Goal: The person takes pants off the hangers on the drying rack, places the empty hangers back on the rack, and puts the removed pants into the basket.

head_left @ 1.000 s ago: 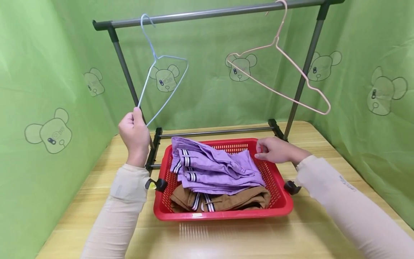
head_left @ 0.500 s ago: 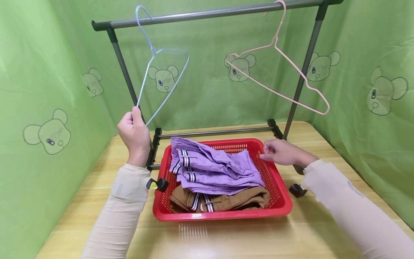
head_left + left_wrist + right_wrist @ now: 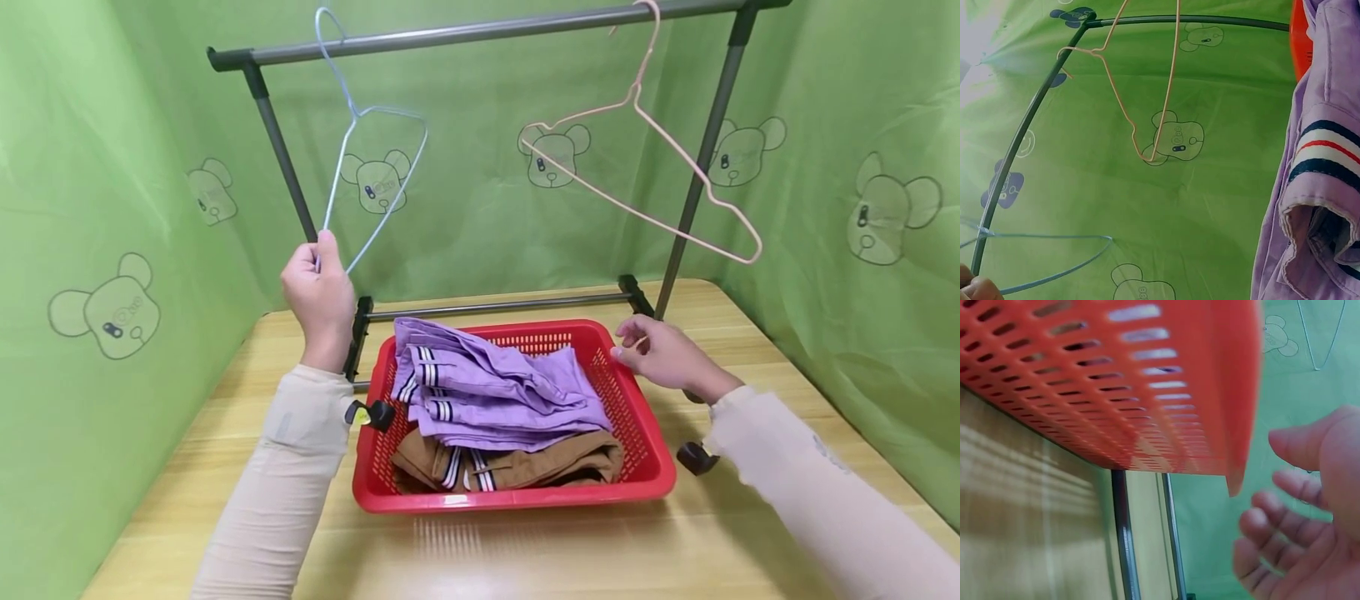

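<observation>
My left hand grips the lower left corner of a light blue wire hanger. The hanger's hook rises over the rail at the rack's left end. Beside the right rim of a red perforated basket, my right hand hovers with loosely bent fingers and nothing in them; the right wrist view shows its fingers spread apart. Folded purple clothes with striped trim fill most of the basket. A folded brown garment lies at its front, partly under the purple ones.
A grey metal rack stands behind the basket on a wooden table. From its rail, towards the right, hangs a pink hanger. Green fabric with printed bears encloses the back and sides.
The blue hanger has risen a little, its hook now higher over the rail, and my left hand has moved up with it. My right hand has shifted right from the basket, its fingers loosening.
</observation>
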A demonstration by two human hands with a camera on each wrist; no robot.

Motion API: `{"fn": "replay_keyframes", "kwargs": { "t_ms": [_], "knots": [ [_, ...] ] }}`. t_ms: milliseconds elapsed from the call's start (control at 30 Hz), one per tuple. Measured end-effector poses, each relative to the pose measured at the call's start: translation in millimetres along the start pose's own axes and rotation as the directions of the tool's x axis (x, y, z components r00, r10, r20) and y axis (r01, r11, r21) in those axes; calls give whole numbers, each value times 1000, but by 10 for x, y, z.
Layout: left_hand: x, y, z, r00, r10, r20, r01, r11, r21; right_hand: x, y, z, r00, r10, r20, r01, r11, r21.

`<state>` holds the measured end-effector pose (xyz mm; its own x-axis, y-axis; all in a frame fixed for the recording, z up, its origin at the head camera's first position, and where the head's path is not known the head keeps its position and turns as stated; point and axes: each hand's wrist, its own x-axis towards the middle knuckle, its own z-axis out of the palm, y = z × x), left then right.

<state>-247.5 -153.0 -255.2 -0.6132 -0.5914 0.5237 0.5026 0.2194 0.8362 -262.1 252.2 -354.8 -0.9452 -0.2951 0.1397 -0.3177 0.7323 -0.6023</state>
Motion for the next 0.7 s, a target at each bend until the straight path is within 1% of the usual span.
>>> {"fn": "replay_keyframes", "kwargs": {
  "t_ms": [67, 133, 200, 267, 367, 467, 700],
  "knots": [
    [1, 0, -1, 1000, -7, 7, 7, 1000, 2, -20, -6, 13, 999, 28, 16, -28, 1000, 8],
    [4, -5, -6, 1000, -14, 13, 14, 1000, 2, -31, -14, 30, 998, 34, 51, -35, 999, 8],
    [7, -13, -11, 1000, -18, 20, 18, 1000, 3, -36, -13, 53, 995, 24, 95, -25, 1000, 12],
    [9, -24, -15, 1000, -19, 24, 19, 1000, 6, -35, -1, 73, 991, 9, 137, -15, 999, 41],
    [11, -39, -21, 999, -24, 37, 24, 1000, 13, -39, 11, 91, 984, -11, 177, -4, 997, 83],
    [9, -49, -34, 998, -35, 54, 34, 999, 20, -41, 10, 96, 983, -16, 185, -1, 996, 93],
    [-5, -74, -81, 990, -79, 114, 78, 997, 15, -68, -13, 102, 985, -21, 169, 8, 997, 76]
  ]
}}
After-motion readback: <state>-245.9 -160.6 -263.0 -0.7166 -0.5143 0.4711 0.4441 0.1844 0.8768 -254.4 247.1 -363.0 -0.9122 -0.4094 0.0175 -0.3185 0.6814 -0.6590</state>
